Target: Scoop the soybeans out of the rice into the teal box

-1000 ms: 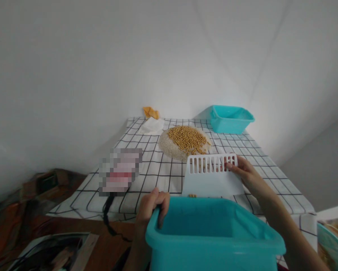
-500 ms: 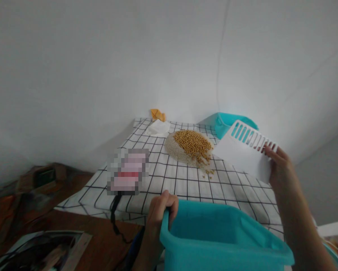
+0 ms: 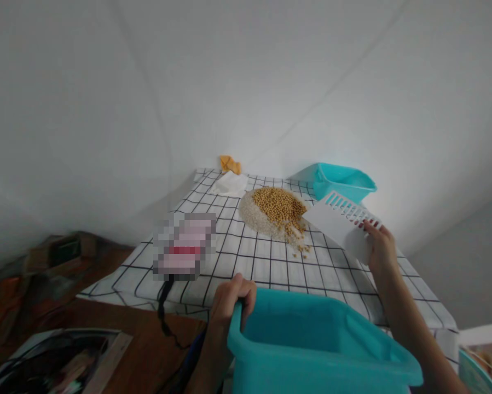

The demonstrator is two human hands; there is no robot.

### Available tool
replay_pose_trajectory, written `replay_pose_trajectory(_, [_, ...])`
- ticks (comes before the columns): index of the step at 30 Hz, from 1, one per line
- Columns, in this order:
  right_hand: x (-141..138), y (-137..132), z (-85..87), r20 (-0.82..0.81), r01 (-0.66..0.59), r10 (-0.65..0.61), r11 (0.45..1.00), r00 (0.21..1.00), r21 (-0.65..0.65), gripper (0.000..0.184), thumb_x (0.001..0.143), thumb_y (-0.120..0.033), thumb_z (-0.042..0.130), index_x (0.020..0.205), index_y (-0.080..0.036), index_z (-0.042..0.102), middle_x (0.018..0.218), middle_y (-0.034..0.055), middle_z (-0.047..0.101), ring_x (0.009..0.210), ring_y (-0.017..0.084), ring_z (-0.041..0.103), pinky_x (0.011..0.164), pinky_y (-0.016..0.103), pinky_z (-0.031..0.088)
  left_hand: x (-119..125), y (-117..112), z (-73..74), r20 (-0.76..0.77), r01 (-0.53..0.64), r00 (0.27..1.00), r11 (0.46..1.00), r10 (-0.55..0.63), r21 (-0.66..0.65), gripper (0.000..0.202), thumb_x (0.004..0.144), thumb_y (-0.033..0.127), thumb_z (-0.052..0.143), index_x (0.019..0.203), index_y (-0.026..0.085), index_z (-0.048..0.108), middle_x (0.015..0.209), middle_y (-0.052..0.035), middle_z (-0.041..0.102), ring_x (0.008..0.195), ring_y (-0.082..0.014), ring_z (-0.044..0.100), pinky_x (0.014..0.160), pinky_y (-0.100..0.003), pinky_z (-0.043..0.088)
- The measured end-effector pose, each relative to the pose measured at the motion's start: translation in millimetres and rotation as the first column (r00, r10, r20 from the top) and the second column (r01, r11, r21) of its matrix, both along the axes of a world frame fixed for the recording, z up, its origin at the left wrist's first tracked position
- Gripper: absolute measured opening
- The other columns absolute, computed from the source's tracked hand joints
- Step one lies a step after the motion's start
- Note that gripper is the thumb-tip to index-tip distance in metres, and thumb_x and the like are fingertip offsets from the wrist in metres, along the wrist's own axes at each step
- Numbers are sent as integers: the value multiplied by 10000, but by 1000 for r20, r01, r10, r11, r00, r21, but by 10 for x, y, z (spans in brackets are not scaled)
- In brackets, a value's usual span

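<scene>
My left hand (image 3: 229, 306) is closed over the near left rim of a teal plastic tub (image 3: 323, 350) held at the table's front edge. Over the table's right side, my right hand (image 3: 377, 245) grips a white slotted scoop (image 3: 339, 223) by its slotted end, the flat blade pointing toward a pile of soybeans (image 3: 282, 206) that lies on a round heap of white rice (image 3: 256, 219). A few loose beans (image 3: 301, 249) trail from the pile toward me. The scoop's blade sits just right of the pile.
A second teal tub (image 3: 344, 183) stands at the far right corner of the checked tablecloth (image 3: 249, 262). A white cloth (image 3: 229, 185) and an orange scrap (image 3: 229, 163) lie at the far edge. A blurred pink object (image 3: 184, 246) with a black cord rests left. Dark clutter lies lower left.
The scoop went from lying near the front tub to raised on the right, then lowered toward the pile's right side. Beans now trail out from the pile. The left hand kept its grip.
</scene>
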State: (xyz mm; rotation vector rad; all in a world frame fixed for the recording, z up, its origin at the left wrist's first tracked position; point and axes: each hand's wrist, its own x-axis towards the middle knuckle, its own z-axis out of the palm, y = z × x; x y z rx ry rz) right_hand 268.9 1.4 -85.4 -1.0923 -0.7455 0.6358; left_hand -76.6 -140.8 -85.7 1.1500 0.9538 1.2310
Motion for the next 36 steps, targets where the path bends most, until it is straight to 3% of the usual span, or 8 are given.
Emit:
replay_pose_trajectory(3, [-63,3,10,-25,18,-17,999,1000,46,222,647,-303,788,820,-204,689,791,-2,743,692,183,677,662,302,520,7,-4,-1,-12,-15,1000,1000,15,7,644,1028,552,279,454,279,378,442,30,330,452,-174,354,566,-373,324])
replay_pose_trajectory(6, [-97,72,53,-25,4,-2,997,1000,79,332,628,-277,784,946,-203,723,908,7,772,809,188,699,741,304,533,23,-2,-21,11,-25,1000,1000,25,17,651,1028,552,286,447,273,378,435,25,335,456,-176,361,564,-374,324])
replay_pose_trajectory(11, [-172,353,132,53,-50,45,994,998,98,377,630,-302,794,983,-204,706,915,3,748,817,178,668,733,295,509,30,14,-55,3,-33,999,996,33,86,683,1028,562,284,417,266,358,439,19,347,455,-168,362,597,-379,345])
replay_pose_trajectory(17, [-298,637,-11,75,-56,44,984,996,167,383,652,-324,775,997,-215,651,944,2,710,818,182,646,809,346,492,22,-1,-37,-36,-18,999,998,21,57,686,1015,603,268,423,269,367,451,11,353,467,-175,391,562,-368,350])
replay_pose_trajectory(25, [-213,652,-94,145,38,-77,966,986,257,351,695,-349,741,993,-220,606,936,14,665,845,200,616,872,403,487,2,-10,-16,-40,-28,999,999,29,28,658,1001,612,305,439,277,368,441,15,345,466,-174,372,545,-357,366])
replay_pose_trajectory(36, [-268,638,-123,200,2,-46,976,979,217,328,732,-359,721,1016,-236,616,987,24,707,911,225,650,928,435,499,-47,36,-80,-3,18,1000,1000,-18,10,659,999,602,274,433,282,380,438,7,367,483,-185,372,609,-373,375])
